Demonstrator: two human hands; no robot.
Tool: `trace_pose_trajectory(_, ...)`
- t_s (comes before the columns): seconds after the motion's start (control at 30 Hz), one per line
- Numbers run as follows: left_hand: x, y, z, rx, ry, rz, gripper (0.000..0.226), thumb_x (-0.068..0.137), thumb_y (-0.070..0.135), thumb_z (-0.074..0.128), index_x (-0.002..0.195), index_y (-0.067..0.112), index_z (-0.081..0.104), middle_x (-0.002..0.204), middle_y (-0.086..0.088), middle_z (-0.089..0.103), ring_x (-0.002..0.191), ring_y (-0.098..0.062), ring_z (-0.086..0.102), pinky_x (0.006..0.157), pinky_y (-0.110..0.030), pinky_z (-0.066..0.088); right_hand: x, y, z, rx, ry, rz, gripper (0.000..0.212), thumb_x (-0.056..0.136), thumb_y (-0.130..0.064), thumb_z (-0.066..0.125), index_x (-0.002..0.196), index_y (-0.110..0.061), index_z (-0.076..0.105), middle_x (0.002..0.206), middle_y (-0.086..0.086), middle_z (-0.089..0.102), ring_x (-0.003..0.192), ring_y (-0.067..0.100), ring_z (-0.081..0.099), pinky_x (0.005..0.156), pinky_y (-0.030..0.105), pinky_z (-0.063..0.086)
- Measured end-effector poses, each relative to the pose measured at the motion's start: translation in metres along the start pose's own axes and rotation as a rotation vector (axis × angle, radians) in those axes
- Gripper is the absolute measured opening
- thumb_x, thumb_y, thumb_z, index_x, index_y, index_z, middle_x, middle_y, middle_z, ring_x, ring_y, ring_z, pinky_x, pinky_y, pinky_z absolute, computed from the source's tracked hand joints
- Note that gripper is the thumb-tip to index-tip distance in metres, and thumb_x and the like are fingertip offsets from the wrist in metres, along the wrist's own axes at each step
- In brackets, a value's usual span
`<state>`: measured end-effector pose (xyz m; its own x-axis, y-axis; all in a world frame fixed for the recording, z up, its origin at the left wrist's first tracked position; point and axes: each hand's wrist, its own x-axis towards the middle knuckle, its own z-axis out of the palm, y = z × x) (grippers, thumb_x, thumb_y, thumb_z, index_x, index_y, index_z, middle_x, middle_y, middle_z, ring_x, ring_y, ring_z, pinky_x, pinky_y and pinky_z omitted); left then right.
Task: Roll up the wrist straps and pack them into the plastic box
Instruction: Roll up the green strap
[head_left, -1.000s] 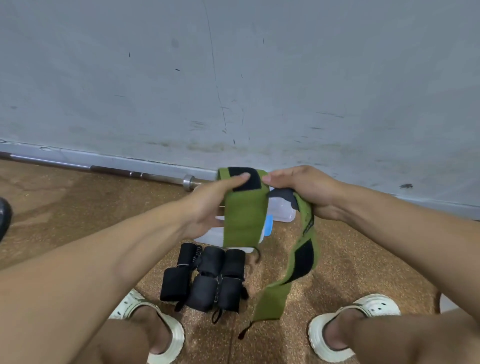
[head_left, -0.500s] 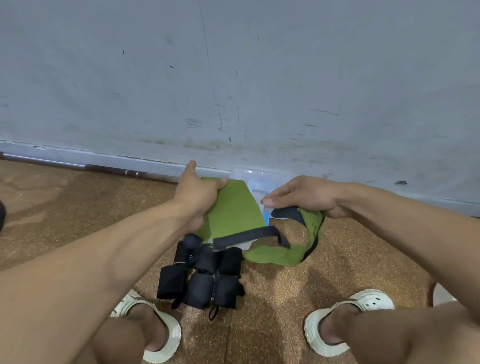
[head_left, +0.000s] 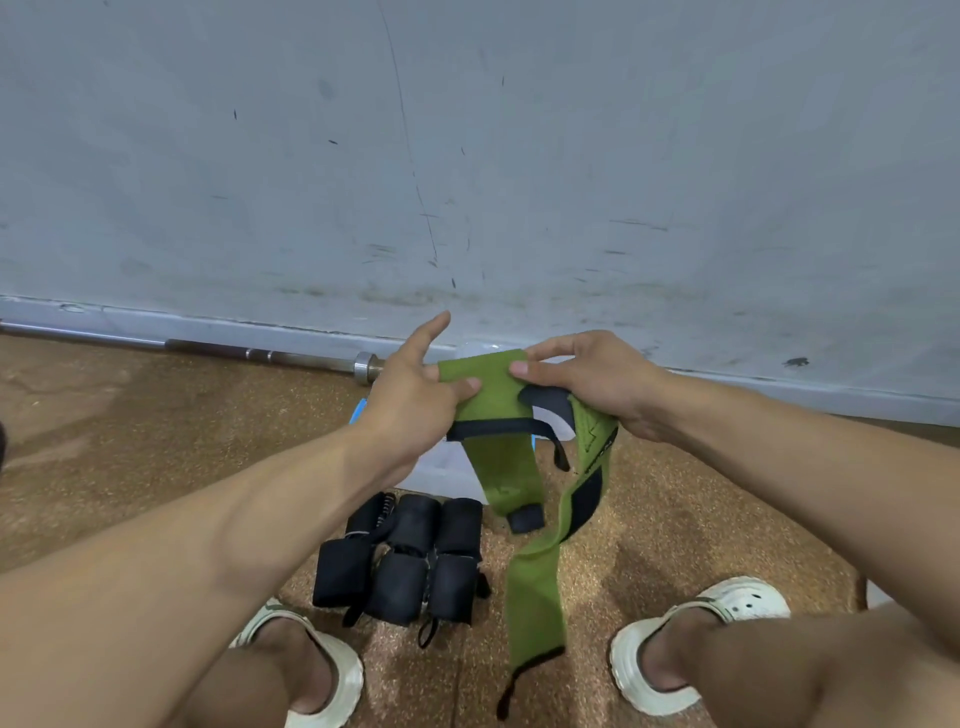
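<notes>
1. The left hand (head_left: 410, 384) is pinched on the left edge of a green wrist strap (head_left: 485, 395), thumb pressed on the front of the cloth, while its forefinger sticks out straight toward the wall (head_left: 467, 156).
2. The right hand (head_left: 597, 379) is closed on the same strap's top right corner, fingertips on the green cloth, just beside the left hand's thumb.
3. Between the two hands the strap is stretched flat at its top. A dark thin loop crosses it just below the hands, and the short end hangs down to a dark tip.
4. From under the right hand a longer green tail (head_left: 540, 587) drops with a dark patch partway down, and ends low between the feet; I cannot tell whether it is the same strap or a second one.
5. Right beneath the hands, mostly hidden by them and the strap, sits the clear plastic box (head_left: 441, 475) on the floor (head_left: 156, 441), with a bit of blue at its edge.
6. Nearer the person, just in front of the box, lies a cluster of rolled black straps (head_left: 405, 561), touching one another.
7. White sandals (head_left: 727, 613) flank the rolls on either side.
8. A metal barbell (head_left: 260, 356) lies along the foot of the wall, off to the left.
</notes>
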<state>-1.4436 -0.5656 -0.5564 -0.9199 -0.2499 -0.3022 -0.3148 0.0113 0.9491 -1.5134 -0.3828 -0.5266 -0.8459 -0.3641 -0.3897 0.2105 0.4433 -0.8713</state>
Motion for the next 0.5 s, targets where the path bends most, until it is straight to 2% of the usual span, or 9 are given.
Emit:
trace_pose_trajectory(0.07, 0.002, 0.002, -0.002, -0.041, 0.013, -0.002, 0.077, 0.097, 0.003, 0.065, 0.156, 0.038, 0.03, 0.102, -0.009, 0.078, 0.091, -0.027, 0.076, 0.083, -0.041, 0.061, -0.001, -0.002, -0.002, 0.002, 0.04, -0.034, 0.023, 0.084, -0.032, 0.084, 0.103, -0.02, 0.077, 0.086, 0.007, 0.08, 0.065, 0.013, 0.074, 0.055, 0.021, 0.056)
trace_pose_trajectory(0.13, 0.002, 0.003, -0.002, -0.072, 0.032, 0.004, 0.075, 0.099, 0.003, 0.063, 0.156, 0.038, 0.029, 0.102, -0.01, 0.077, 0.09, -0.026, 0.074, 0.087, -0.044, 0.061, -0.003, -0.004, -0.006, 0.007, 0.038, -0.062, 0.022, 0.085, -0.032, 0.083, 0.104, -0.021, 0.078, 0.089, 0.008, 0.08, 0.07, 0.013, 0.075, 0.062, 0.022, 0.059)
trace_pose_trajectory(0.23, 0.007, 0.004, -0.004, -0.123, 0.178, 0.009, 0.071, 0.099, 0.005, 0.063, 0.153, 0.04, 0.034, 0.122, -0.017, 0.065, 0.102, -0.029, 0.07, 0.097, -0.048, 0.057, -0.009, -0.008, -0.01, 0.003, -0.036, -0.093, 0.017, 0.089, -0.027, 0.079, 0.105, -0.02, 0.078, 0.088, 0.006, 0.08, 0.077, 0.016, 0.074, 0.074, 0.026, 0.061)
trace_pose_trajectory(0.27, 0.009, 0.005, -0.006, -0.143, 0.22, 0.012, 0.07, 0.098, 0.006, 0.063, 0.153, 0.04, 0.035, 0.126, -0.018, 0.061, 0.106, -0.029, 0.068, 0.1, -0.05, 0.055, -0.011, -0.009, -0.011, 0.009, -0.057, -0.103, 0.016, 0.091, -0.025, 0.077, 0.106, -0.019, 0.078, 0.083, 0.003, 0.079, 0.076, 0.014, 0.073, 0.072, 0.025, 0.059)
trace_pose_trajectory(0.33, 0.01, 0.007, -0.008, -0.178, 0.235, 0.021, 0.072, 0.098, 0.004, 0.061, 0.154, 0.039, 0.033, 0.114, -0.019, 0.059, 0.106, -0.027, 0.065, 0.104, -0.052, 0.052, -0.017, -0.012, -0.011, 0.019, -0.1, -0.114, 0.017, 0.093, -0.021, 0.074, 0.11, -0.019, 0.076, 0.075, -0.001, 0.075, 0.073, 0.009, 0.07, 0.064, 0.021, 0.055)
trace_pose_trajectory(0.37, 0.009, 0.008, -0.009, -0.191, 0.224, 0.024, 0.074, 0.098, 0.002, 0.061, 0.155, 0.039, 0.031, 0.117, -0.024, 0.059, 0.109, -0.028, 0.065, 0.104, -0.052, 0.051, -0.019, -0.013, -0.011, 0.021, -0.119, -0.116, 0.018, 0.094, -0.02, 0.073, 0.112, -0.018, 0.074, 0.076, -0.001, 0.075, 0.072, 0.008, 0.069, 0.063, 0.02, 0.054)
trace_pose_trajectory(0.43, 0.005, 0.01, -0.008, -0.227, 0.184, 0.023, 0.079, 0.098, 0.0, 0.061, 0.157, 0.039, 0.027, 0.144, -0.029, 0.049, 0.117, -0.03, 0.066, 0.1, -0.05, 0.054, -0.022, -0.012, -0.006, 0.017, -0.124, -0.117, 0.017, 0.094, -0.018, 0.073, 0.111, -0.015, 0.072, 0.078, 0.001, 0.075, 0.071, 0.009, 0.07, 0.064, 0.022, 0.056)
trace_pose_trajectory(0.5, -0.001, 0.014, -0.005, -0.278, 0.133, 0.028, 0.081, 0.099, -0.002, 0.059, 0.159, 0.038, 0.023, 0.147, -0.025, 0.049, 0.098, -0.024, 0.074, 0.088, -0.04, 0.061, -0.025, -0.011, 0.0, 0.021, -0.091, -0.124, 0.012, 0.093, -0.016, 0.074, 0.103, -0.011, 0.07, 0.08, 0.006, 0.076, 0.068, 0.012, 0.069, 0.065, 0.025, 0.057)
